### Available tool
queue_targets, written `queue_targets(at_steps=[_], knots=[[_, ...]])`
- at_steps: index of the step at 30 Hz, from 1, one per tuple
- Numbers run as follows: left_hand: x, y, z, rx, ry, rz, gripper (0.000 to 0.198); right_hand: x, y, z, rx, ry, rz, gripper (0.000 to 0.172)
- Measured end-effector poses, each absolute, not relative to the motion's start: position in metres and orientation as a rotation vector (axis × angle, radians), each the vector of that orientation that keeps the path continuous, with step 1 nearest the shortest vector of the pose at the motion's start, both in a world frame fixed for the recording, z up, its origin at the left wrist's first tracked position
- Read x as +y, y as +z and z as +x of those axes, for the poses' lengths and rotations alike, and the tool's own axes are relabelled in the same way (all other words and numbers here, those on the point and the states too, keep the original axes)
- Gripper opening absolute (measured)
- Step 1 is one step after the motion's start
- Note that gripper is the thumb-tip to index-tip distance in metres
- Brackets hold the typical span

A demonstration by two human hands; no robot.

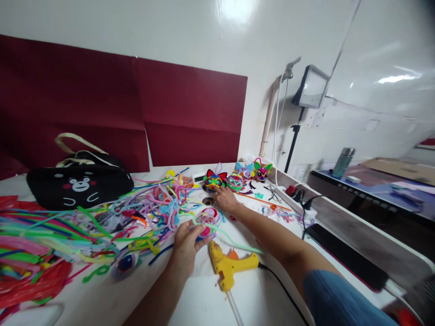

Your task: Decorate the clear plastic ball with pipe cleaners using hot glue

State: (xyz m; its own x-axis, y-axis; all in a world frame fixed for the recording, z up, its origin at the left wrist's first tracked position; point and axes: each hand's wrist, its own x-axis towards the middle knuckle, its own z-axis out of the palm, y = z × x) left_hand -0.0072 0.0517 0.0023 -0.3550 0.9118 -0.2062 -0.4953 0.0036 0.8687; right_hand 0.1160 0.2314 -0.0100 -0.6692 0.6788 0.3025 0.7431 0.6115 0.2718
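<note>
My left hand [186, 239] is closed around the near side of a clear plastic ball [210, 217] with red and pink trim. A pale green pipe cleaner [234, 244] trails to the right beside the ball. Farther out, my right hand [226, 199] has its bent fingers against the lower front of a red-and-black animal-head ornament [215, 180]; the fingertips are partly hidden. More colourful ornaments, among them one with blue ears [244, 171] and one with green ears [262, 171], sit behind it. A yellow hot glue gun [231, 266] lies just in front of my hands.
Tangled pipe cleaners [146, 208] cover the table's left side, with another clear ball [125, 263] among them. A black bag [81, 185] stands behind. At right are a power strip [301, 203], a black phone-like slab [346, 256] and a lamp on a stand [311, 86].
</note>
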Motion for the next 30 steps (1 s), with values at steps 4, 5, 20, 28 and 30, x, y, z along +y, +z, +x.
queue_targets(at_steps=[4,5,20,28,30], knots=[[0.052,-0.001,-0.009,1.133,1.606,0.536,0.022,0.228,-0.008,0.115,-2.667,-0.558,-1.191,0.031],[0.052,-0.002,-0.009,1.13,1.603,0.538,0.023,0.227,-0.008,0.115,-2.668,-0.555,-1.192,0.031],[0.053,-0.001,-0.009,1.128,1.622,0.506,0.024,0.222,-0.005,0.114,-2.664,-0.416,-1.213,0.032],[0.052,0.0,-0.008,1.114,1.609,0.543,0.02,0.207,0.016,0.126,-2.558,-0.064,-1.213,0.024],[0.052,0.001,-0.008,1.104,1.617,0.549,0.021,0.197,0.024,0.131,-2.523,0.103,-1.191,0.026]])
